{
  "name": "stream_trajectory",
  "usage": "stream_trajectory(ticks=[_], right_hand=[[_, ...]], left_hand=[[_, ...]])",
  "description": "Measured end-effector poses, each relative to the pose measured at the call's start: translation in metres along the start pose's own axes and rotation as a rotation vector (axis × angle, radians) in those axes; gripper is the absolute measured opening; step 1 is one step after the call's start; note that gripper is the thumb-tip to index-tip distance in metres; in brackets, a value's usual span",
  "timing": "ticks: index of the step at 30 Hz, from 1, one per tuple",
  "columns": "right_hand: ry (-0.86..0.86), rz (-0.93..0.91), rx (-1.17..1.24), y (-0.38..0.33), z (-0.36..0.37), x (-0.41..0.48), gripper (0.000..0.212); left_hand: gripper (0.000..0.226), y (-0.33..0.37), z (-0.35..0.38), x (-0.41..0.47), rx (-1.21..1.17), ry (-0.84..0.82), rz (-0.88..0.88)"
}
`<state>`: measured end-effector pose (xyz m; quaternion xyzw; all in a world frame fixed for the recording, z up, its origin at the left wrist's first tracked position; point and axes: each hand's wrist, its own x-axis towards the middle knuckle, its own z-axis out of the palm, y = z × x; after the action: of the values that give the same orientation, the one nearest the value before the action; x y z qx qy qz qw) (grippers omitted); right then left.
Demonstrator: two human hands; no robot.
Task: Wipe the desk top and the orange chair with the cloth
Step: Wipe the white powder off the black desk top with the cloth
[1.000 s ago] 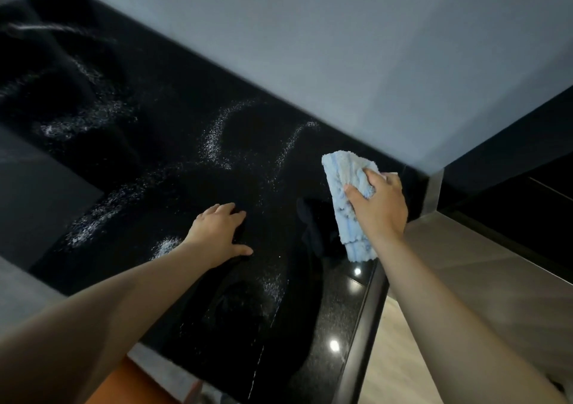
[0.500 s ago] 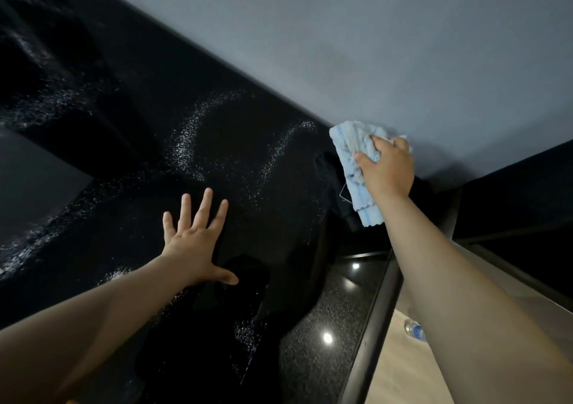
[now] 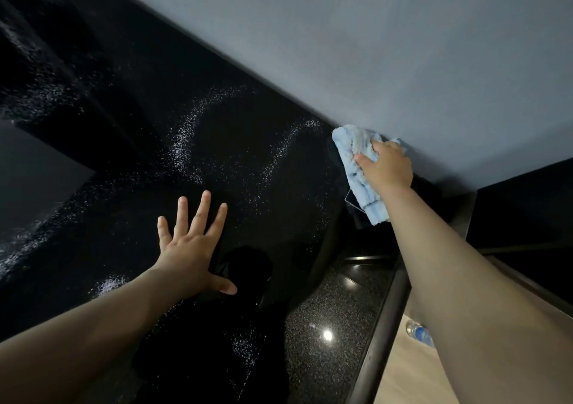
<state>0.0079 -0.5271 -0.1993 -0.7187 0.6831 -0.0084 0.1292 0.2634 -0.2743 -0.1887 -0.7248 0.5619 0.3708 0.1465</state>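
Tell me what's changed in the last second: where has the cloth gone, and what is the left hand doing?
The right hand pushed the blue cloth away across the desk top to its back edge, up to the wall. The left hand, fingers curled a second ago, now lies spread flat on the desk. Unchanged: the grip on the cloth, and the white streaks, not yet wiped.

We have a single view, from a wide-angle camera worn on the person's head. We look forward and down over the desk (image 3: 130,99), near enough that both forearms (image 3: 93,341) enter from the bottom edge. The left hand (image 3: 189,248) lies mid-frame, and the right hand (image 3: 387,168) grips the cloth (image 3: 353,155) at arm's reach by the wall (image 3: 403,46). The frame sits tilted (the desk's back edge slants from upper left to right). A strip of floor (image 3: 400,379) shows lower right.
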Motion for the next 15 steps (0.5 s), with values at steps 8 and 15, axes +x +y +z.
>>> stream_trajectory(ticks=[8,15], right_hand=[[-0.004,-0.029,-0.026,-0.007,0.002,-0.016,0.050],[0.010,-0.074,-0.013,-0.011,0.011,-0.034,0.051]], left_hand=[[0.147,0.001,-0.001,0.000,0.018,-0.002,-0.004],[0.148,0.002,-0.001,0.000,0.033,-0.003,-0.013]])
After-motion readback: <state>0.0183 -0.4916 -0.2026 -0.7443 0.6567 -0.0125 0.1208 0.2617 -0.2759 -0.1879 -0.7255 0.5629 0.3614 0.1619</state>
